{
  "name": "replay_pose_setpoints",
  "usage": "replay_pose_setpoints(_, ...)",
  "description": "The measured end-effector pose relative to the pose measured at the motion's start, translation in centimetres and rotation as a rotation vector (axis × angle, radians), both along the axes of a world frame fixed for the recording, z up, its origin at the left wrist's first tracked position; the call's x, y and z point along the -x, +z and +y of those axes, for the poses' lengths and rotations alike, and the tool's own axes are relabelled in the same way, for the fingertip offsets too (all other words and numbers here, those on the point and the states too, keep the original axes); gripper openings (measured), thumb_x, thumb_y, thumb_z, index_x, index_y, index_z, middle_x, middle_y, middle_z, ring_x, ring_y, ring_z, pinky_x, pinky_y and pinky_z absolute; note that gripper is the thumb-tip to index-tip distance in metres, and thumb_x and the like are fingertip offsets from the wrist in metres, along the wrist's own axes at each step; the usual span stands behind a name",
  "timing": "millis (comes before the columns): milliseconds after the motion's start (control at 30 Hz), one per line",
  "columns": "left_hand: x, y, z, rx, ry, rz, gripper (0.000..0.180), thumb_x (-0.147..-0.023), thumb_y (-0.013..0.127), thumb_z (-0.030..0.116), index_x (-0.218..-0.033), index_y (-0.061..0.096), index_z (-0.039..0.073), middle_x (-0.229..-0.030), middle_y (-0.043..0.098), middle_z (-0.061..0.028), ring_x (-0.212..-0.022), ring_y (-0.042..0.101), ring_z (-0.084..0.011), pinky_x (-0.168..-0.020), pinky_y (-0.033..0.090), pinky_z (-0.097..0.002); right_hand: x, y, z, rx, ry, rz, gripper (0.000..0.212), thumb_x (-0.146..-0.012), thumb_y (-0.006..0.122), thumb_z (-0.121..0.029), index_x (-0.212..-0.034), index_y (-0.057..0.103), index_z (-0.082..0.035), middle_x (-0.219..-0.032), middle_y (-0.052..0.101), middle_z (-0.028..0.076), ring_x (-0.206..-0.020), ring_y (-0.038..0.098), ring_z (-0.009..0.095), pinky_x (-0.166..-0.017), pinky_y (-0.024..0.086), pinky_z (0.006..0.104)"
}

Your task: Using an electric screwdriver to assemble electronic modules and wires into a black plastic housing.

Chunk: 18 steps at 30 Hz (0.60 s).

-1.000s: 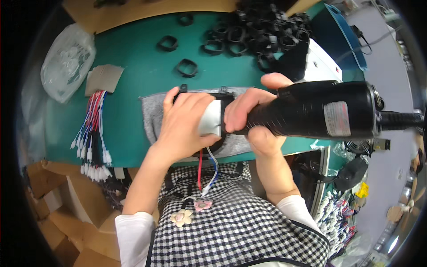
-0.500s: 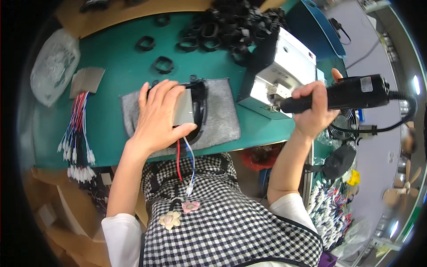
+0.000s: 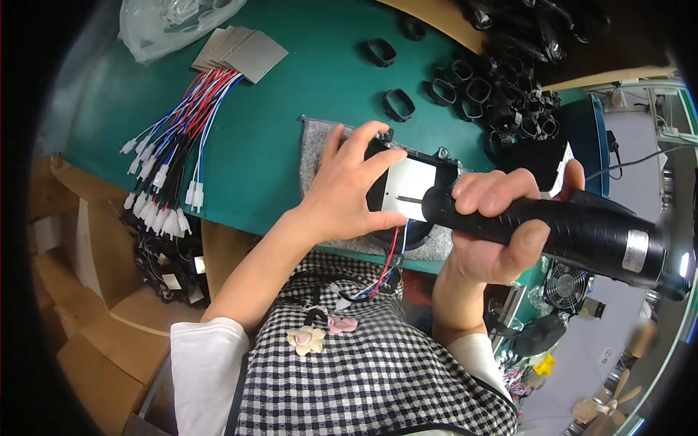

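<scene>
My left hand (image 3: 345, 185) spreads across a flat white plate (image 3: 411, 178), thumb and fingertips pressing at its left corners. The plate sits in a black plastic housing (image 3: 448, 173), partly hidden by my hands, on a grey cloth (image 3: 315, 138). Red, white and blue wires (image 3: 390, 263) run from under the plate toward my apron. Gripped in my right hand (image 3: 480, 258) is a black electric screwdriver (image 3: 582, 236), lying nearly level. Its thin bit points left over the lower part of the plate; whether a screw is at its tip I cannot tell.
Beyond the cloth lie several black plastic rings (image 3: 398, 105), piled up toward the right. At left, grey plates (image 3: 251, 54) with bundled wires and white connectors (image 3: 156, 174) rest on the green table (image 3: 254, 145), near a clear plastic bag (image 3: 171, 25). A blue bin (image 3: 592, 120) stands at right.
My right hand has brought the screwdriver from the white box at right to over the plate. My left hand has shifted to the plate's left side. The view has turned leftward.
</scene>
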State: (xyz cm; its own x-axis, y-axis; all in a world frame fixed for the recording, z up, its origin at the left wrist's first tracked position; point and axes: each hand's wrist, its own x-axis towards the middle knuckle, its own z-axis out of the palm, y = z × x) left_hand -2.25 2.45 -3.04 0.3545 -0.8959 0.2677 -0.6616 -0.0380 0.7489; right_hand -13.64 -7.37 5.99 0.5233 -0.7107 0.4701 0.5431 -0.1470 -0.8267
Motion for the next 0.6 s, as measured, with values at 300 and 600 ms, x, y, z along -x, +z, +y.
replay_pose_setpoints(300, 0.0, -0.1, 0.0, 0.065, -0.025, 0.126, 0.075, -0.054, 0.083, 0.033, -0.119, 0.051, 0.011, -0.130, 0.034, -0.0170, -0.121, 0.034, -0.0374, -0.100, 0.031, -0.0465, -1.9, -1.4, -0.4, -0.116, 0.227, -0.003, 0.076, -0.071, 0.079, -0.027, -0.127, 0.033, -0.005, -0.070, 0.058, 0.011, -0.062, 0.056, 0.022, -0.062, 0.050, 0.0367)
replay_pose_setpoints(600, -0.4, -0.6, 0.8, 0.140, -0.001, 0.136, 0.073, -0.054, 0.081, 0.035, -0.116, 0.053, 0.008, -0.128, 0.038, -0.0190, -0.118, 0.040, -0.0379, -0.098, 0.035, -0.0445, -2.4, -3.3, -0.5, 0.152, 0.401, -0.133, 0.063, -0.082, 0.066, -0.031, -0.131, 0.031, -0.010, -0.069, 0.053, 0.005, -0.053, 0.051, 0.015, -0.050, 0.044, 0.0331)
